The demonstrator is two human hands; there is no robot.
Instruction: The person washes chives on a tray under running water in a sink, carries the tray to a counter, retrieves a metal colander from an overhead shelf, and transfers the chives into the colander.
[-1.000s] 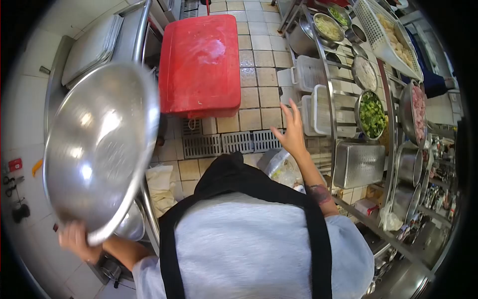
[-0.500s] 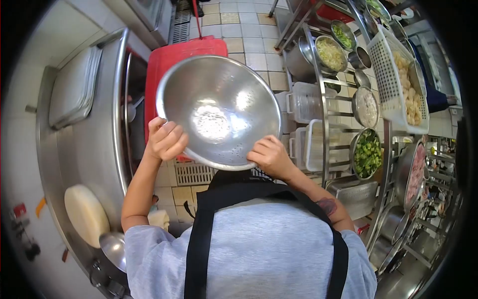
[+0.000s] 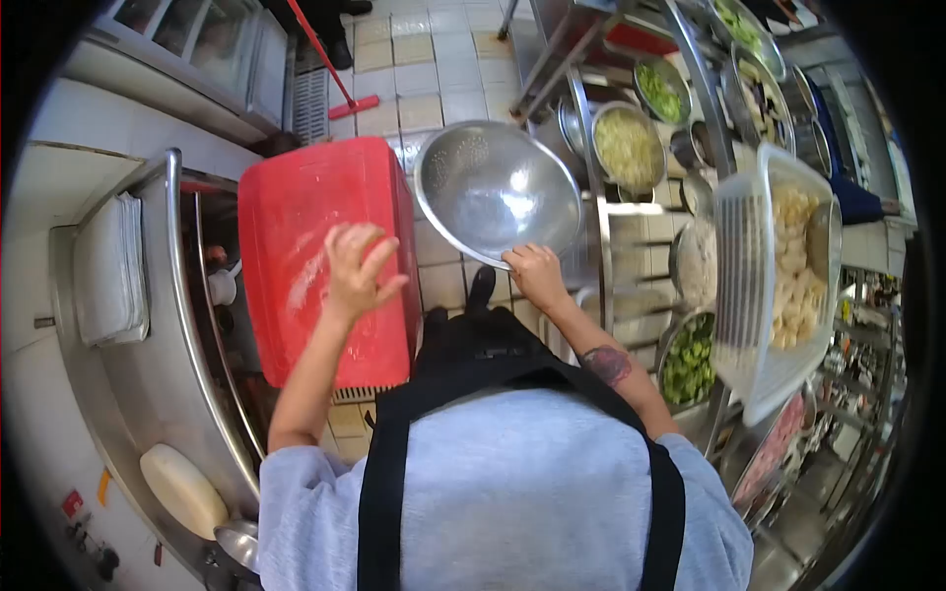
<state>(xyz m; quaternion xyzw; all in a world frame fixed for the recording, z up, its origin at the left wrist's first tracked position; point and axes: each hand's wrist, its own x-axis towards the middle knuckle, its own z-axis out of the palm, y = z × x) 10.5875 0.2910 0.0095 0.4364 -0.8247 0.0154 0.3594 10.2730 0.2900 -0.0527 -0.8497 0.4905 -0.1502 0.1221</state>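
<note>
A large steel bowl [image 3: 493,197] with small holes in part of its wall hangs over the tiled floor, between a red lidded bin and the steel rack. My right hand [image 3: 535,274] grips its near rim, fingers wrapped round the edge. Over the red bin [image 3: 325,246], my left hand [image 3: 360,266] holds nothing and has its fingers spread. Whether that hand touches the lid cannot be told.
A steel counter [image 3: 148,394] with stacked trays [image 3: 113,271] runs along the left. On the right, the rack [image 3: 599,212] holds bowls of chopped vegetables [image 3: 631,148] and a white basket [image 3: 744,286] of pale food. Another person's shoe [image 3: 340,53] shows beyond a red-handled tool [image 3: 353,106].
The bowl has moved right, away from above the red bin. My left hand has let go of its rim and opened, while my right hand still holds it. The view has shifted too.
</note>
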